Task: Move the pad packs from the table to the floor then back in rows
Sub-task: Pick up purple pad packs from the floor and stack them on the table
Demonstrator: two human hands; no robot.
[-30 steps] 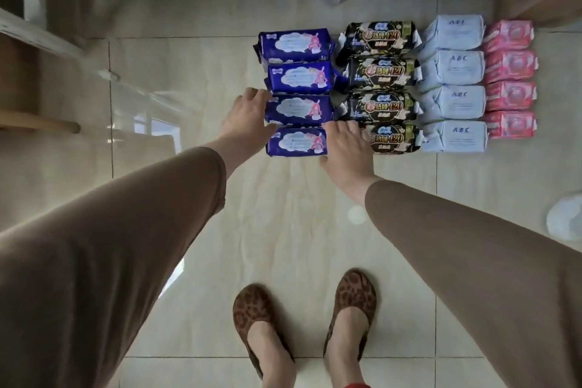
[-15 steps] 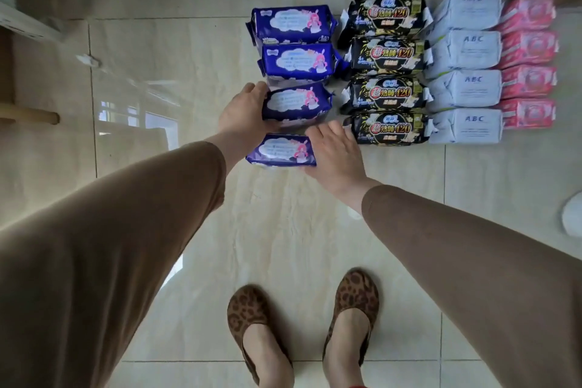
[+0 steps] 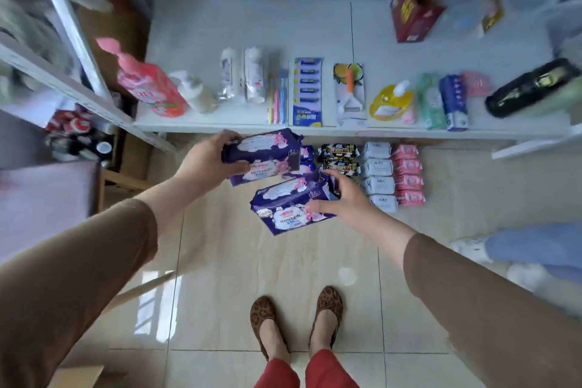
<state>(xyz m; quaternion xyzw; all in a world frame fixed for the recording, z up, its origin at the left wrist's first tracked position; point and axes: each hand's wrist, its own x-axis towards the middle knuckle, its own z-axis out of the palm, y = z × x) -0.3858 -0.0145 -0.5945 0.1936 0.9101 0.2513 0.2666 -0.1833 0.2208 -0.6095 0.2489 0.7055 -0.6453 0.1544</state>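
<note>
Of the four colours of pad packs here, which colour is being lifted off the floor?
The dark purple packs; black, white and pink ones lie on the floor.

Pad packs (image 3: 378, 181) are ranged in rows on the floor (image 3: 283, 277), just before the table (image 3: 252, 25); toiletries (image 3: 307, 91) are lined along its front edge.

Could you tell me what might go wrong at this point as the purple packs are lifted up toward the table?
Each hand carries two stacked purple packs: the left hand and the right hand. The lower pack on the right sticks out and might slip. The table front is crowded with a pink bottle and toothbrushes, which could get knocked.
</note>
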